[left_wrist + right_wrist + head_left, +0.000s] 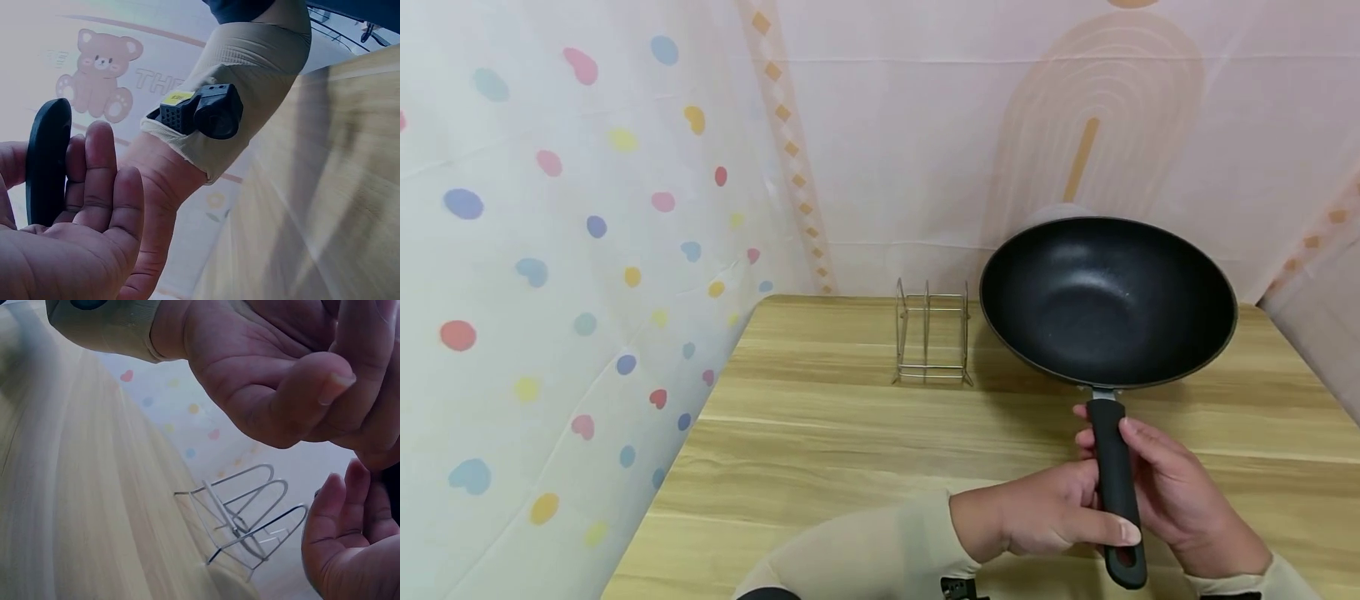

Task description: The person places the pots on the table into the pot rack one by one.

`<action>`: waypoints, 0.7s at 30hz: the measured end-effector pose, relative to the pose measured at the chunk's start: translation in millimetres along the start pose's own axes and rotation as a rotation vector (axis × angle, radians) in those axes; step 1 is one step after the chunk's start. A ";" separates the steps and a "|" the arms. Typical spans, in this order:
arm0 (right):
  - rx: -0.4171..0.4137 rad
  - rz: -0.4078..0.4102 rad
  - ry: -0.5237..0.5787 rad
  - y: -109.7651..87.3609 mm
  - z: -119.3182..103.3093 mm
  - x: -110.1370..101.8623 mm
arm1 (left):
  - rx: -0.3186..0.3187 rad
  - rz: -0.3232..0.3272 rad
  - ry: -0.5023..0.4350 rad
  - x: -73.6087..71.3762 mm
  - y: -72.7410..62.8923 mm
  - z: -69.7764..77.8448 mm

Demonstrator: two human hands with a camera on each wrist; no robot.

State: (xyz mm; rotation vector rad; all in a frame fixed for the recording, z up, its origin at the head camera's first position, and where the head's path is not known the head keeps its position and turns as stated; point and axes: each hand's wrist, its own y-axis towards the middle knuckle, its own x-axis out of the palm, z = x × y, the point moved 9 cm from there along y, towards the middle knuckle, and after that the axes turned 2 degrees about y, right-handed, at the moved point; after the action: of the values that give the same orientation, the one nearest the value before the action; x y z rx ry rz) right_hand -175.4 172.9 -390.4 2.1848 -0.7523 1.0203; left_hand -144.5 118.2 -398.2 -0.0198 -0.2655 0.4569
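Observation:
A black frying pan (pixel 1108 304), deep and round, is held by its long handle (pixel 1116 483) on the right side in the head view. Its dark inside faces me, and the bowl overlaps the table's back edge. My left hand (pixel 1052 508) grips the handle's lower end from the left, thumb laid across the front near the hanging hole. Higher up, my right hand (pixel 1183 492) holds the handle from the right; its fingertips show past the left side. In the left wrist view the handle (pixel 47 162) stands between my left hand's thumb and fingers.
A small wire rack (pixel 931 337) stands left of the pan, toward the back of the wooden table (pixel 820 417). Behind the table hangs a pale patterned cloth (pixel 887 150); another with coloured spots (pixel 597 226) covers the left side.

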 end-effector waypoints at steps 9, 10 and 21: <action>-0.026 -0.029 0.053 4.7 -4.4 9.5 | 0.034 -0.014 -0.016 -0.1 -4.5 11.0; -0.028 -0.035 0.058 5.3 -4.6 10.4 | 0.032 -0.012 -0.014 -0.2 -5.1 11.7; -0.050 -0.072 0.013 13.4 -6.0 18.7 | 0.055 -0.018 -0.025 -2.5 -12.0 21.1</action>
State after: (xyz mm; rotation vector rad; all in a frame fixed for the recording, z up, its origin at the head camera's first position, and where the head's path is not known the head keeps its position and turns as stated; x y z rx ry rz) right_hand -177.4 164.0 -368.5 2.1445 -0.6812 0.9689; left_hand -146.9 105.4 -377.6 0.0422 -0.2773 0.4471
